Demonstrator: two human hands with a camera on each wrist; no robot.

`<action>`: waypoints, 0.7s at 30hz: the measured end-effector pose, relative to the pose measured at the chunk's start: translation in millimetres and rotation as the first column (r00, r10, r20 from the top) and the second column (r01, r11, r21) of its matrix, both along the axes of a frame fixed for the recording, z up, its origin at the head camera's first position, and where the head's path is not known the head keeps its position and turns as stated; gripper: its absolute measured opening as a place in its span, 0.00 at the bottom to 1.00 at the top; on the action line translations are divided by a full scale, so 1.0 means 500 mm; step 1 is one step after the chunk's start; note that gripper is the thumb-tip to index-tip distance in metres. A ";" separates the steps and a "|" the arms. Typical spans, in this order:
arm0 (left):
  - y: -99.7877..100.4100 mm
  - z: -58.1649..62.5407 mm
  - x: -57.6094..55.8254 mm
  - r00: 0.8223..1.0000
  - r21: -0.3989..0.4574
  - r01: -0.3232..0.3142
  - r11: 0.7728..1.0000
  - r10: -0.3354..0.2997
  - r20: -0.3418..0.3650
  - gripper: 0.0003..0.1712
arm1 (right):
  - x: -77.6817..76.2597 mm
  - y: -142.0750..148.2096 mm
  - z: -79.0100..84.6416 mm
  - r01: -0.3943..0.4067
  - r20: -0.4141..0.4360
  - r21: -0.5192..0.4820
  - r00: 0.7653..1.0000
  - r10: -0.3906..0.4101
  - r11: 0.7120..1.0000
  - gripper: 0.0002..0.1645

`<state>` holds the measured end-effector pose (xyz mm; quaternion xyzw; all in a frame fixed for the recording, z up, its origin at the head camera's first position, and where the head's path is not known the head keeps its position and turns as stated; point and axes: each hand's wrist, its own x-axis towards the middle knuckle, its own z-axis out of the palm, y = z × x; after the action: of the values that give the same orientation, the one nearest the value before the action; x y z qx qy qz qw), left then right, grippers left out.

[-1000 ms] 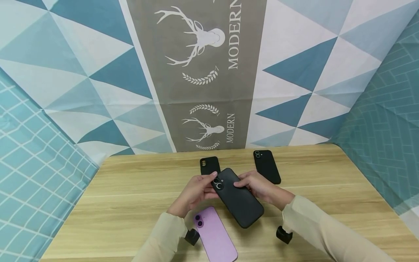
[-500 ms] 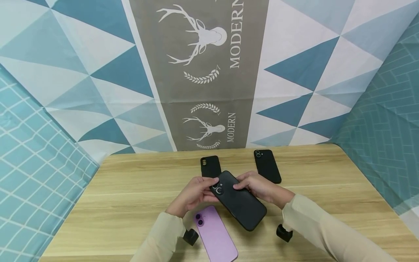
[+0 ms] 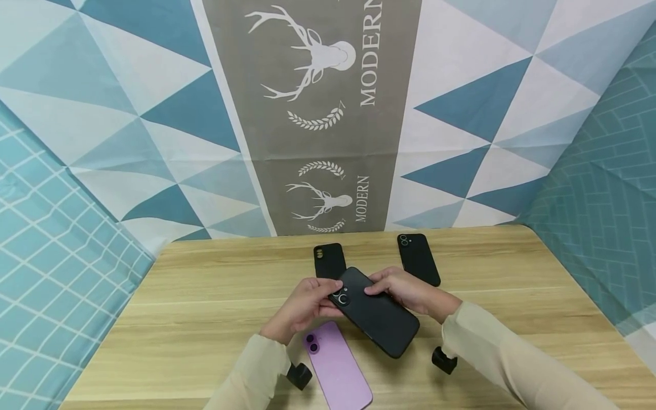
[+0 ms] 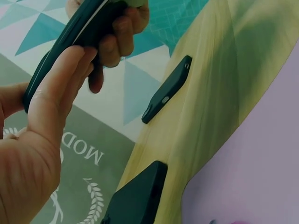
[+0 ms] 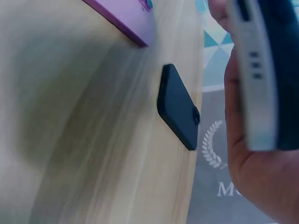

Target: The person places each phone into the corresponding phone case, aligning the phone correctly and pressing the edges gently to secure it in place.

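Both hands hold a phone in a black case (image 3: 379, 319) tilted above the table, its back and camera rings facing up. My left hand (image 3: 307, 304) grips the camera corner, thumb on top and fingers beneath. At the upper right edge, my right hand (image 3: 402, 290) pinches it with the thumb on the back. A pale phone side (image 5: 261, 84) with small dark slots shows beside the black case in the right wrist view. Just below the hands lies a purple phone (image 3: 340, 367), back up. A black phone case (image 3: 329, 260) with camera holes lies behind, partly covered by the held phone.
Another black case or cased phone (image 3: 419, 259) lies at the back right of the wooden table (image 3: 205, 319). A patterned cloth wall (image 3: 451, 188) stands along the rear edge. Black wrist mounts (image 3: 299, 374) hang under both sleeves.
The held phone has shifted slightly down and right, and my left thumb now covers more of its camera corner. Other things on the table stay where they were.
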<state>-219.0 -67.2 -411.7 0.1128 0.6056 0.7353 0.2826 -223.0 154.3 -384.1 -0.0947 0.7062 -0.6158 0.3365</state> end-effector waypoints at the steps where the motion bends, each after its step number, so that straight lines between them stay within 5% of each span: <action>1: 0.001 -0.001 0.000 1.000 0.004 -0.010 1.000 0.010 -0.004 0.24 | -0.002 0.001 0.000 -0.001 -0.001 0.005 1.000 0.001 1.000 0.25; 13: 0.002 0.004 0.007 0.983 0.078 -0.180 0.981 0.181 -0.016 0.17 | -0.016 0.023 0.000 0.112 -0.081 0.100 0.991 -0.104 0.989 0.32; 21: -0.003 0.011 0.012 0.925 0.120 -0.379 0.917 0.380 0.020 0.17 | -0.004 0.044 -0.004 0.238 0.043 -0.025 0.971 -0.237 0.971 0.43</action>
<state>-213.2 -68.6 -406.1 0.0116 0.5703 0.8116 0.1262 -224.8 176.4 -386.2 -0.0022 0.6964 -0.6637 0.2730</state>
